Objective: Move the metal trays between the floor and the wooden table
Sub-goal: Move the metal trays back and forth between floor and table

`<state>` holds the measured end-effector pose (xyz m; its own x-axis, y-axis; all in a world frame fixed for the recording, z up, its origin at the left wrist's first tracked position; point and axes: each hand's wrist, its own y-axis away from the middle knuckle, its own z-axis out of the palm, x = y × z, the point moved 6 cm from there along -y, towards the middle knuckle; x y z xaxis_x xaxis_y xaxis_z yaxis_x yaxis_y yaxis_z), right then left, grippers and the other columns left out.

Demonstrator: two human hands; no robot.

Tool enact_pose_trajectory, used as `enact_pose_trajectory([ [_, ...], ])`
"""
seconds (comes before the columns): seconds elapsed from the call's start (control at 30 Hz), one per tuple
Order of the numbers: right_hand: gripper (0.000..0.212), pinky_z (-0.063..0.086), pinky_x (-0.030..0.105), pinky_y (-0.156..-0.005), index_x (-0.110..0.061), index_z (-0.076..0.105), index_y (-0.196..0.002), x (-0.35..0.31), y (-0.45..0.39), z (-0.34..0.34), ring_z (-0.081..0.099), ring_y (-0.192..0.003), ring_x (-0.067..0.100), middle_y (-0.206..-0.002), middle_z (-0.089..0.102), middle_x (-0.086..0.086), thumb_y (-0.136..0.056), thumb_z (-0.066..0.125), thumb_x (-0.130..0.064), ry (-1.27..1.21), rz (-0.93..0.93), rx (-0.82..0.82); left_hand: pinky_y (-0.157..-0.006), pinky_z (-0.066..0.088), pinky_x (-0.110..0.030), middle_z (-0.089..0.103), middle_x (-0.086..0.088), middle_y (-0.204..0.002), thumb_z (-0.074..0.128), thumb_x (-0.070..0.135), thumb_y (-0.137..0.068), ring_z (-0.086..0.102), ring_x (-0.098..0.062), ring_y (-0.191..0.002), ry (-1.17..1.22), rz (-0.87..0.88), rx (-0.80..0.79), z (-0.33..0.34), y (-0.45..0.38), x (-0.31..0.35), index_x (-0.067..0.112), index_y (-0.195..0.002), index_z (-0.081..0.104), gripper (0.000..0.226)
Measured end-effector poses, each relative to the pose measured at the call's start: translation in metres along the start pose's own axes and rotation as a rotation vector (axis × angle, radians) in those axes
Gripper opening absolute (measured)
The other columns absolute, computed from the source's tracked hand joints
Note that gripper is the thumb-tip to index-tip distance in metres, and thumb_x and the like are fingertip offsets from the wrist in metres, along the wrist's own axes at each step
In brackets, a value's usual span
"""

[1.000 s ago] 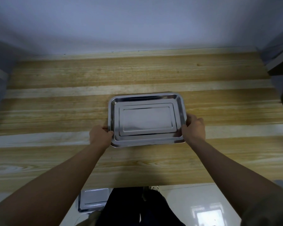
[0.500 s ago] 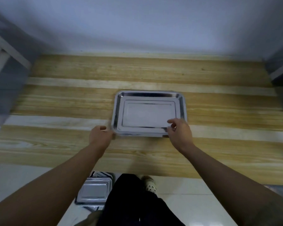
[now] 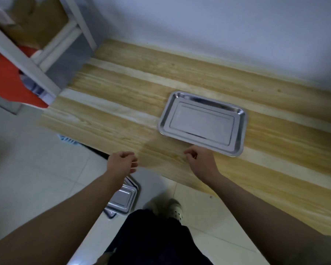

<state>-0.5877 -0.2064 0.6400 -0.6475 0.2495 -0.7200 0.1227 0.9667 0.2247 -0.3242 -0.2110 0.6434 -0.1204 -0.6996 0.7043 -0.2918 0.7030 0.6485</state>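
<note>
A shiny rectangular metal tray (image 3: pixel 203 123) lies flat on the wooden table (image 3: pixel 122 96), right of centre. My right hand (image 3: pixel 201 162) hovers just in front of its near edge, fingers loosely curled, holding nothing. My left hand (image 3: pixel 120 164) hangs at the table's front edge, also loosely curled with nothing in it. On the white tiled floor below, a stack of metal trays (image 3: pixel 122 199) shows, partly hidden by my left forearm.
A white shelf frame (image 3: pixel 33 64) with cardboard boxes and a red item (image 3: pixel 4 81) stands left of the table. A pale wall runs behind the table. My dark trouser leg and a light shoe (image 3: pixel 172 209) are on the floor beside the stack.
Both hands have let go of the tray on the table and drawn back toward me. My view has swung left and down, showing more floor and the shelf.
</note>
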Motion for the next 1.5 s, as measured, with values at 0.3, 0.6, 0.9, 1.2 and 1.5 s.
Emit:
enact_pose_trajectory([
  [0.3,0.015,0.051,0.036,-0.067,-0.014,0.072,-0.094,-0.052,0.02,0.073,0.057,-0.066,0.014,-0.072,0.062,-0.007,-0.091,0.057,-0.013,-0.074,-0.06,-0.219,-0.063,0.053,-0.031,0.064,-0.016,-0.077,0.056,0.002,-0.093,0.06,-0.023,-0.064,0.142,-0.124,0.089,-0.067,0.003,-0.062,0.0,-0.096,0.066,0.01],
  [0.6,0.021,0.056,0.039,-0.072,-0.024,0.069,-0.092,-0.076,0.063,0.19,0.058,-0.065,0.015,-0.076,0.066,-0.002,-0.089,0.054,-0.01,-0.102,0.001,-0.436,-0.06,0.057,-0.028,0.065,-0.014,-0.081,0.059,0.009,-0.093,0.061,-0.023,-0.064,0.28,-0.333,0.148,-0.149,0.003,-0.173,-0.001,-0.1,0.066,0.014],
  [0.9,0.021,0.058,0.039,-0.075,-0.018,0.071,-0.093,-0.026,0.065,0.301,0.058,-0.063,0.015,-0.074,0.066,0.0,-0.087,0.055,-0.006,-0.031,0.138,-0.471,-0.068,0.057,-0.034,0.067,-0.017,-0.088,0.057,0.007,-0.094,0.062,-0.027,-0.07,0.34,-0.539,0.184,-0.175,-0.03,-0.302,-0.002,-0.105,0.065,0.016],
  [1.2,0.022,0.054,0.039,-0.072,-0.029,0.069,-0.087,0.051,0.049,0.41,0.06,-0.064,0.019,-0.07,0.066,-0.004,-0.084,0.055,-0.012,0.031,0.189,-0.527,-0.055,0.058,-0.027,0.067,-0.013,-0.082,0.058,0.007,-0.094,0.063,-0.025,-0.066,0.378,-0.6,0.176,-0.15,-0.107,-0.399,-0.001,-0.103,0.066,0.014],
  [1.5,0.019,0.049,0.032,-0.065,-0.022,0.07,-0.087,0.125,0.023,0.502,0.055,-0.057,0.014,-0.069,0.065,0.0,-0.086,0.057,-0.009,0.088,0.143,-0.589,-0.074,0.056,-0.036,0.068,-0.012,-0.088,0.056,0.011,-0.096,0.065,-0.028,-0.082,0.379,-0.56,0.155,-0.121,-0.184,-0.473,0.002,-0.105,0.065,0.016],
])
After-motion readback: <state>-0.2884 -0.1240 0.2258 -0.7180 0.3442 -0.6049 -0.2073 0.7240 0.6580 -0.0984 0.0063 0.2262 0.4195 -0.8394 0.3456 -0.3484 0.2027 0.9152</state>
